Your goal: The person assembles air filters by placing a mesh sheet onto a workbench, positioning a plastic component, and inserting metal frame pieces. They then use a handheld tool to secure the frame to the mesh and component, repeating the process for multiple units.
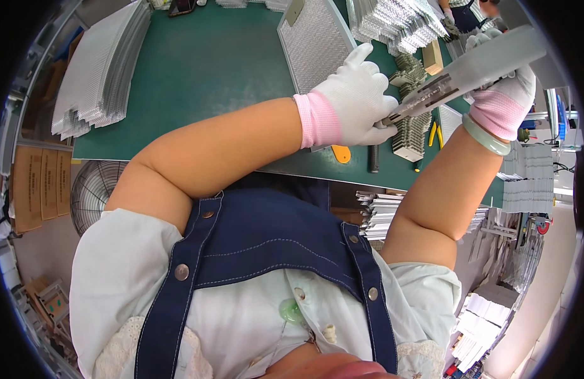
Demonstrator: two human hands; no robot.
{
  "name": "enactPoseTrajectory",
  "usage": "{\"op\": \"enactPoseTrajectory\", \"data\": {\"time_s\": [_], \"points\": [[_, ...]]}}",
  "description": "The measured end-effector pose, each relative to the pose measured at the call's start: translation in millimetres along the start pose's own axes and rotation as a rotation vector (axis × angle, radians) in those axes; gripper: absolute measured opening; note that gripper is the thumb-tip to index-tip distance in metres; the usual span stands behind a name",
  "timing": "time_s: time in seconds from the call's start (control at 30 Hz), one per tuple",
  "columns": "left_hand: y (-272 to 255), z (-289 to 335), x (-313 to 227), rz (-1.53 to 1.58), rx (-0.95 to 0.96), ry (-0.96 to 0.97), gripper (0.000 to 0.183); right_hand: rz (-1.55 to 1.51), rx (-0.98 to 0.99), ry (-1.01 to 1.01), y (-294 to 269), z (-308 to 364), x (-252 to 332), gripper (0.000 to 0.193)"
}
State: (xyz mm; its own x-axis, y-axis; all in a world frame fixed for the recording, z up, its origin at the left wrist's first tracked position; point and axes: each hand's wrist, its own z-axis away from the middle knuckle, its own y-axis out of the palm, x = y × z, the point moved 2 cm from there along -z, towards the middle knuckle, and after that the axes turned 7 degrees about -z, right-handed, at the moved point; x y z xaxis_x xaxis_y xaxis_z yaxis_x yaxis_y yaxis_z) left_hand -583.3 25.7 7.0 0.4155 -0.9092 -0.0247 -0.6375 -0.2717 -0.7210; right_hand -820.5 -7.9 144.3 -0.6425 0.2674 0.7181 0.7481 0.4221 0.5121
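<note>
My right hand [510, 91], in a white glove with a pink cuff, is closed around a long pale metal profile [488, 60] with slots near its lower end. The profile slants down to the left over the bench and is slightly blurred. At its lower end, the fingers of my left hand [352, 101], gloved the same way, pinch the tip; whether a separate small part sits there, I cannot tell. My left index finger points up and away. Beside this hand stands a framed silver mesh panel [314, 44]. Below the profile lies a row of stacked small metal brackets [409, 139].
The green bench [203, 76] carries mesh sheets [106, 69] at left and more mesh [393, 22] at the back. A wooden block [433, 57], yellow-handled pliers [436, 134], a black handle [374, 159] and an orange tool [341, 153] lie nearby. Another person [465, 16] works at the far right.
</note>
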Motion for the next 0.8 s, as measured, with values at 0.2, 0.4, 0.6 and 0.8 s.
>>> {"op": "enactPoseTrajectory", "data": {"time_s": [0.2,0.4,0.6,0.8], "points": [[2.1,-2.4,-0.8,0.01,0.034,-0.007,0.037,0.405,-0.319,-0.26,7.9,11.9,1.3,0.033],[8.5,-6.3,-1.1,0.031,0.046,-0.012,0.039,0.718,-0.368,-0.505,52.8,24.0,-0.5,0.029],[2.2,-8.7,-2.3,-0.026,-0.01,0.041,0.034,1.123,-0.401,-0.542,52.5,39.3,12.1,0.025],[-24.8,0.0,-18.6,-0.07,0.591,0.057,0.025,0.71,-0.708,-0.556,107.1,40.0,22.5,0.027]]}}
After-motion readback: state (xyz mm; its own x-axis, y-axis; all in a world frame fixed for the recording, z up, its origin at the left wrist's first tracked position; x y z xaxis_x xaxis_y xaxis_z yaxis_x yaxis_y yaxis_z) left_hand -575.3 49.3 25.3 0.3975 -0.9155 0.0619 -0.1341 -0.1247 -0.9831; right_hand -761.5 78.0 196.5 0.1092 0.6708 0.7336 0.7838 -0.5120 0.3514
